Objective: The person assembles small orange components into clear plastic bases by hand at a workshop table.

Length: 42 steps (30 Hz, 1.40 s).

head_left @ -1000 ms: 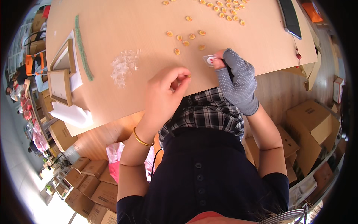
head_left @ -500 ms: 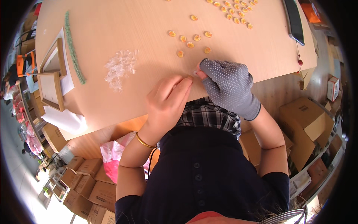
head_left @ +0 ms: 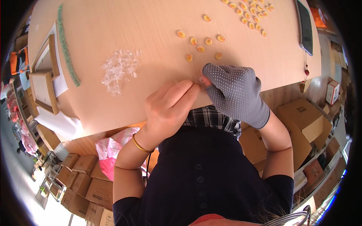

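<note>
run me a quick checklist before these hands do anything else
1. Left hand and right hand close together over the near part of the table: ok
2. Both hands gloved: not ok, the right wears a grey glove, the left is bare
3. Item between the fingertips identifiable: cannot tell, too small and mostly hidden
4. Nearer round yellow pieces spread apart, beyond the hands: ok
5. Heap of clear pieces apart from the left hand: ok
</note>
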Tool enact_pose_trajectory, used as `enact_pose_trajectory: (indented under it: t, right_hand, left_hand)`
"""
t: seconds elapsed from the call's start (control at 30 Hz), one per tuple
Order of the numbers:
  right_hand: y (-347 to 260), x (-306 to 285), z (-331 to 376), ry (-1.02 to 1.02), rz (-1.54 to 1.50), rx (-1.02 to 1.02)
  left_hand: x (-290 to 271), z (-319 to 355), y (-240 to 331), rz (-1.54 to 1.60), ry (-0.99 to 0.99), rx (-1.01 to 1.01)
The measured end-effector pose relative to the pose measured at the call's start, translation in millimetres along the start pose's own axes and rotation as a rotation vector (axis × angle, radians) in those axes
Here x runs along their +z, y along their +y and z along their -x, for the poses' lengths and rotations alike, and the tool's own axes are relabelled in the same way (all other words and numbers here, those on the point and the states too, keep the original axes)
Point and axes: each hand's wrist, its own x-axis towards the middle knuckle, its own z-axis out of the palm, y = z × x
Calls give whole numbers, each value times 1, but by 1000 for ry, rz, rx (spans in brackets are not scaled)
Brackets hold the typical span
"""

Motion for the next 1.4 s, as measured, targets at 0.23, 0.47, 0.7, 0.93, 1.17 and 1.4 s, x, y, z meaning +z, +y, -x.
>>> enact_pose_trajectory:
  t: [0.23, 0.47, 0.7, 0.93, 1.17, 1.4]
  right_hand:
    - [-4, -3, 0, -50, -31, 32]
    - [3, -2, 1, -2, -43, 2]
    - [-2, -5, -2, -52, -99, 52]
    - [-3, -1, -1, -51, -41, 25]
    - [-2, -5, -2, -90, -58, 1]
    - [1, -2, -2, -26, -104, 38]
  left_hand:
    - [-1, 1, -3, 11, -10, 20]
    - [0, 1, -4, 14, -25, 41]
    - [0, 2, -5, 15, -21, 38]
    - [1, 3, -5, 28, -26, 36]
    - [1, 3, -5, 41, -18, 31]
    - [0, 0, -4, 30, -24, 36]
